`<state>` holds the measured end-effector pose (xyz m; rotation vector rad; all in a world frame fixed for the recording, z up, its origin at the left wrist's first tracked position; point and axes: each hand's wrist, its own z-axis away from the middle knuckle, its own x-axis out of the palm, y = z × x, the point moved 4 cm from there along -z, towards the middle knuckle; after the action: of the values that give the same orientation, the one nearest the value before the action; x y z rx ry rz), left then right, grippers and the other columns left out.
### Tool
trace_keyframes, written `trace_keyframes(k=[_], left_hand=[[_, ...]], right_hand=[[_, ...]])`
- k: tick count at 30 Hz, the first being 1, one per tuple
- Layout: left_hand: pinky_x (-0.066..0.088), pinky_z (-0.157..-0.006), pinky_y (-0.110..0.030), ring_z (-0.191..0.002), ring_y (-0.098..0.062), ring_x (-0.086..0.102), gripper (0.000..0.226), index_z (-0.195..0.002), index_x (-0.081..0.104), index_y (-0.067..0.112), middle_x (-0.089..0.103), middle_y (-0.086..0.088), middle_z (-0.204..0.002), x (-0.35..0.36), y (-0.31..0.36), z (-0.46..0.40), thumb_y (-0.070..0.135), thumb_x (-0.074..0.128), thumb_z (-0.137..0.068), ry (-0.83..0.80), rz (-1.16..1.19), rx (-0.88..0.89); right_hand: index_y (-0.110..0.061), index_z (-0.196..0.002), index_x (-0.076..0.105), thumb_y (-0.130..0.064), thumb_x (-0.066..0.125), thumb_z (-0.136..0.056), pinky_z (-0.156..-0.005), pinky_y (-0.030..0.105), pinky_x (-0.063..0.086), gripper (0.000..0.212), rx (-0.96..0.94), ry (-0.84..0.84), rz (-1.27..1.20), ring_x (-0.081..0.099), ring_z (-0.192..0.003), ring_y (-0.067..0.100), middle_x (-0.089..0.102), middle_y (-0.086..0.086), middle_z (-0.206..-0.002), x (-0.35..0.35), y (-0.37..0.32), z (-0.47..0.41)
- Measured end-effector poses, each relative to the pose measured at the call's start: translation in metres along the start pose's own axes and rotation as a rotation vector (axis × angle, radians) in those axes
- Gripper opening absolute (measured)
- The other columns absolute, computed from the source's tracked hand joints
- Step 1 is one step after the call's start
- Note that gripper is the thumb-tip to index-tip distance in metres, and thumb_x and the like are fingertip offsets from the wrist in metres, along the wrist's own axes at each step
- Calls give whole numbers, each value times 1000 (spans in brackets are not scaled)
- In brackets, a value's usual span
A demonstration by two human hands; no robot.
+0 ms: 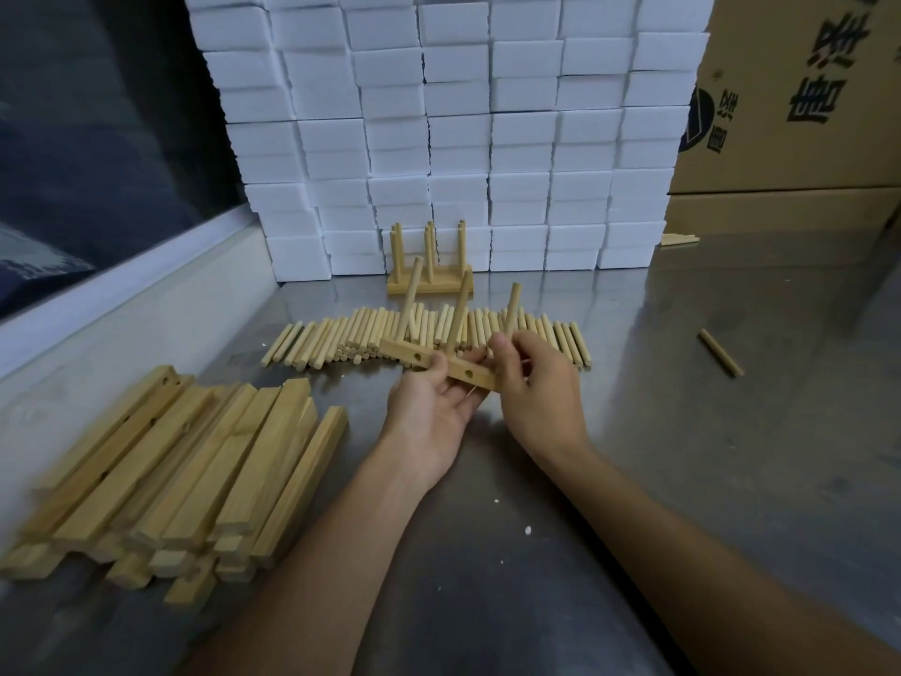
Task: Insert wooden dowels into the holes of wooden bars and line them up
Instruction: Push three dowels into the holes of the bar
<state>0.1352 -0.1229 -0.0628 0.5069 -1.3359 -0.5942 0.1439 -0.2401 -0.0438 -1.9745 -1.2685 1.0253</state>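
1. A grey metal counter [682, 431] is carrying everything here, with a wall of white foam blocks [463, 129] and cardboard boxes [799, 90] closing it off at the back. All places below are being given relative to the held bar [439, 365].
2. Nearest the viewer and to the left of the held bar, a pile of bare wooden bars [185, 475] is lying untouched, waiting for dowels.
3. The left hand [429, 412] is cradling the held bar from beneath, fingers curled up around its near side, keeping it off the counter.
4. The right hand [531, 378] is pinching the rightmost of three dowels [512, 307] standing in the held bar, apparently seating it; whether it is fully home is hard to tell.
5. Just behind the held bar, a row of loose dowels [429, 334] is lying side by side; one stray dowel [721, 352] is sitting well off to the right.
6. Farther behind, against the foam, finished bars [424, 280] with upright dowels are standing lined up.
7. Judging by this, the job is looking early: few bars done, one in hand, most remaining.
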Motion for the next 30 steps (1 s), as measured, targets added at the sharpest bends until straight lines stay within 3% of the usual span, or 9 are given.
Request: trace_keyframes(k=[3,7,11,18,21,23,25,27,30], left_hand=[[55,-84,-40,-109,-31,68,36,-139,40,-1,68,-24,-118,-1,2,0,16,34,-108,3,24,16],[52,-94,-45,-114,-34,63,40,-146,34,4,64,-22,-124,-5,4,-2,14,33,-107,27,46,45],[55,-85,-41,-112,-31,62,45,-151,25,5,61,-22,-126,-5,4,-3,13,33,-107,52,46,47],[59,-78,-34,-104,-27,68,26,-126,51,4,67,-18,-115,-6,13,-5,2,49,-100,186,-72,151],[60,-78,-32,-93,-21,70,24,-116,50,14,66,-7,-105,-17,30,-1,0,52,-96,392,-449,361],[51,-67,-23,-83,-11,64,22,-107,48,23,61,5,-91,-19,43,7,6,53,-95,490,-982,576],[41,-73,-25,-79,-9,55,14,-93,49,26,57,9,-87,-15,44,8,13,55,-93,438,-1504,720],[35,-85,-33,-93,-16,51,6,-90,53,25,55,5,-96,-15,38,1,19,55,-92,342,-1808,682],[31,-97,-38,-107,-22,45,5,-95,57,25,52,1,-107,-18,37,-7,25,53,-92,327,-1905,592]], right_hand=[[-35,-78,61,-31,58,-100,-63,9,44,22,6,-46,-10,61,-74,-3,67,-22,-75,-1,3,-2],[-19,-91,71,-33,67,-94,-71,21,51,15,-19,-191,74,59,-77,8,65,-6,-79,2,8,-3],[-14,-92,72,-32,70,-91,-76,29,52,18,-78,-286,157,60,-83,11,67,-1,-84,-4,8,-7],[-11,-86,68,-29,71,-91,-64,28,45,19,-39,-238,265,56,-73,14,62,1,-78,-10,17,-13],[-10,-83,69,-28,72,-90,-63,32,44,20,-18,-185,309,56,-71,14,63,1,-77,-15,21,-21],[-11,-86,71,-26,72,-90,-71,40,53,16,15,-154,307,62,-75,20,68,1,-78,-19,22,-29],[-14,-85,74,-23,73,-90,-75,46,56,10,28,-120,297,66,-74,23,70,-2,-74,-20,21,-37],[-16,-86,74,-24,72,-90,-75,47,57,10,49,-122,308,67,-70,24,70,-2,-72,-18,23,-48],[-17,-88,72,-27,71,-92,-74,45,60,11,106,-183,315,68,-70,18,67,-4,-74,-6,28,-73]])
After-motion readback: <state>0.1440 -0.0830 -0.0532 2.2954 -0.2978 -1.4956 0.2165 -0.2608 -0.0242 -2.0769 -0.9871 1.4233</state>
